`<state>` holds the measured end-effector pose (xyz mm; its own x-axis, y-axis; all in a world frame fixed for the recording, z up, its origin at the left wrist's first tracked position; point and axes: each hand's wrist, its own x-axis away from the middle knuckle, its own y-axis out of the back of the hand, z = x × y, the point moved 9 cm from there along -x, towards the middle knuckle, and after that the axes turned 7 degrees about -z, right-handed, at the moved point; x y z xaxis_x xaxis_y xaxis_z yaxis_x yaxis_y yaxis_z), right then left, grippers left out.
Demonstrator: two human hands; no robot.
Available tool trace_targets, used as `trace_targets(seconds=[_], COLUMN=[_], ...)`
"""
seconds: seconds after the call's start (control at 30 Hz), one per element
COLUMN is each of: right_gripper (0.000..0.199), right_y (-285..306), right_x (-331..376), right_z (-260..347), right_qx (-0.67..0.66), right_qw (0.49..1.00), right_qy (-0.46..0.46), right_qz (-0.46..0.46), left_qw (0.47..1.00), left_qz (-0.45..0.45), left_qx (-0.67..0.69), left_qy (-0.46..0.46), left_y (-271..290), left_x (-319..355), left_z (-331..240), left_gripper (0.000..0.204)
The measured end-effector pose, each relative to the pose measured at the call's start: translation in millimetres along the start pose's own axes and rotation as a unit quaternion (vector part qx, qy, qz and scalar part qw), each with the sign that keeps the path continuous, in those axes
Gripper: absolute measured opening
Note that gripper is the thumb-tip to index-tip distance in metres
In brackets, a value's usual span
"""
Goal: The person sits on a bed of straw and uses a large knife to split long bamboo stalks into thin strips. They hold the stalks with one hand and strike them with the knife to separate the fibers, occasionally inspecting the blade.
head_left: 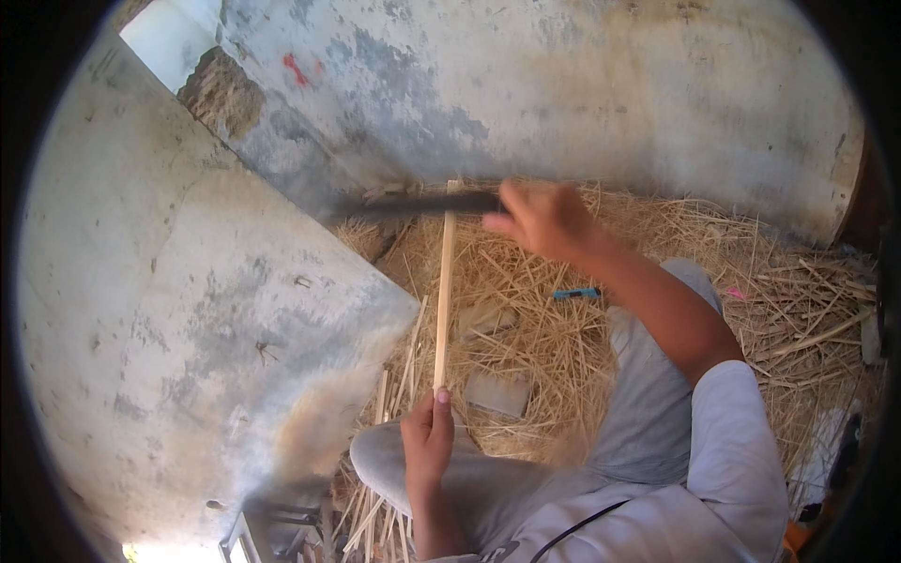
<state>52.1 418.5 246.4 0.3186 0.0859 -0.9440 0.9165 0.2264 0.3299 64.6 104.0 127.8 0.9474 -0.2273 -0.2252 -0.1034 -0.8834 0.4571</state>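
Near my left knee, my left hand (429,443) is closed round the lower end of a long pale wooden strip (444,310), thumb on top. The strip stands out away from me, nearly straight. At its far end my right hand (552,221) grips the handle of a dark, long-bladed knife (399,205). The blade points left and crosses in front of the strip near its tip. Motion blurs the blade and the right hand, so I cannot tell whether the edge touches the wood.
Straw-like shavings (554,347) cover the floor between my legs, with a flat grey block (499,394) and a small blue tool (575,294) among them. Walls rise ahead (582,94) and to the left (188,310). Thin sticks (807,319) are heaped at right.
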Motion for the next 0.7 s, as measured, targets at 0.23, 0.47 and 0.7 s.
trace_targets(seconds=[0.23, 0.47, 0.7], right_gripper=[0.041, 0.043, 0.041], right_y=[13.8, 4.6, -3.1], right_x=[8.9, 19.9, 25.6], right_z=[-4.9, -31.8, -51.4], right_qx=[-0.019, -0.113, -0.481], right_qw=[0.999, 0.969, 0.721], right_qy=[-0.012, -0.218, -0.498], right_qz=[-0.031, 0.001, -0.038], left_qw=[0.993, 0.991, 1.000], left_qz=[0.056, 0.068, 0.020], left_qx=[0.099, 0.113, 0.019], left_qy=[0.033, 0.034, 0.005], left_y=[-5.8, -7.3, -4.0], left_x=[10.5, 8.2, 5.5], left_z=[-8.6, -4.1, -4.1], left_gripper=[0.038, 0.037, 0.039])
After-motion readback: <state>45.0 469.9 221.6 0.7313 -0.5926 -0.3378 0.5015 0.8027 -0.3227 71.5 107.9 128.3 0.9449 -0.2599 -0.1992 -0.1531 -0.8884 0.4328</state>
